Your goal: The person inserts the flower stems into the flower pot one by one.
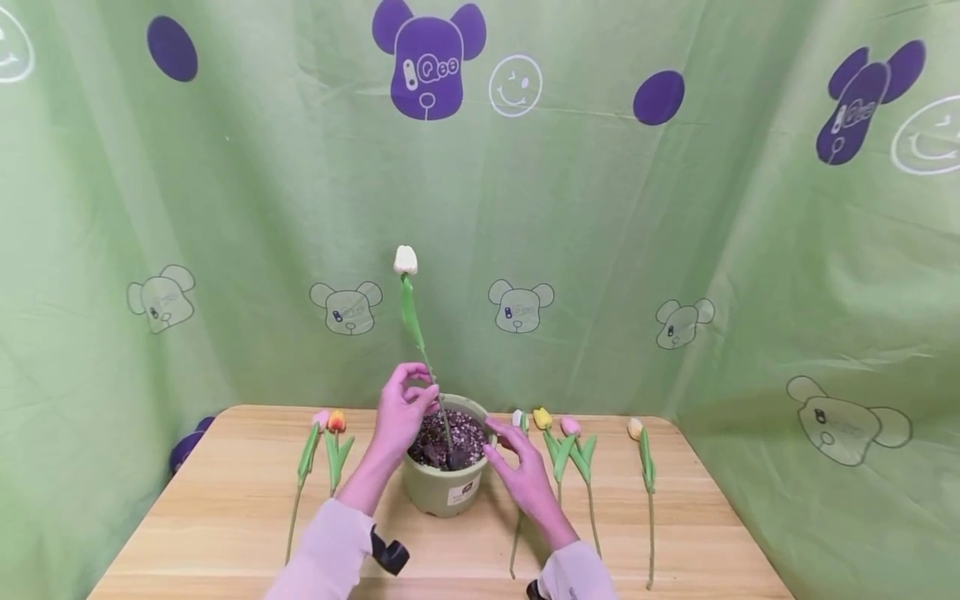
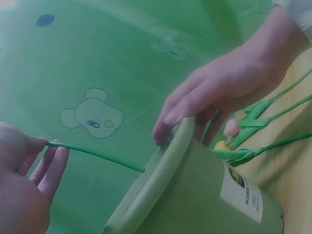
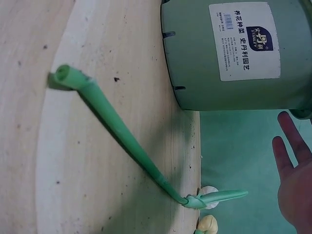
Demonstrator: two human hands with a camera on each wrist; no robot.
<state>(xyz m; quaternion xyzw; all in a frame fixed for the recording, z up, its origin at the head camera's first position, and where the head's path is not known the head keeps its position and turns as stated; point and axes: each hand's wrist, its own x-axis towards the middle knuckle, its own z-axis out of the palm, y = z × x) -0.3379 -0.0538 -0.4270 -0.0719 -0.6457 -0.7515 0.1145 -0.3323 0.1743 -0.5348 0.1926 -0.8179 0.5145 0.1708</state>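
Observation:
My left hand (image 1: pixel 399 412) pinches the stem of an artificial white tulip (image 1: pixel 410 312) between thumb and fingers. The bloom leans up and left, while the stem slants down over a light green flower pot (image 1: pixel 442 492). In the left wrist view the stem's bare lower end (image 2: pixel 140 169) shows just above the pot rim. Dark speckled soil (image 1: pixel 468 437) fills much of the pot. On the pot's right rim rests my right hand (image 1: pixel 528 479), some fingertips over the edge and others outside. Two fairly straight fingers (image 3: pixel 292 136) of it show in the right wrist view.
Left of the pot lie a pink tulip (image 1: pixel 307 454) and an orange one (image 1: pixel 337 421). To its right are a white tulip (image 1: pixel 519 419), a yellow one (image 1: pixel 542 418), a pink one (image 1: pixel 572 427) and a pale orange one (image 1: pixel 647 458). A green curtain (image 1: pixel 585 208) hangs behind the wooden table (image 1: pixel 202 517).

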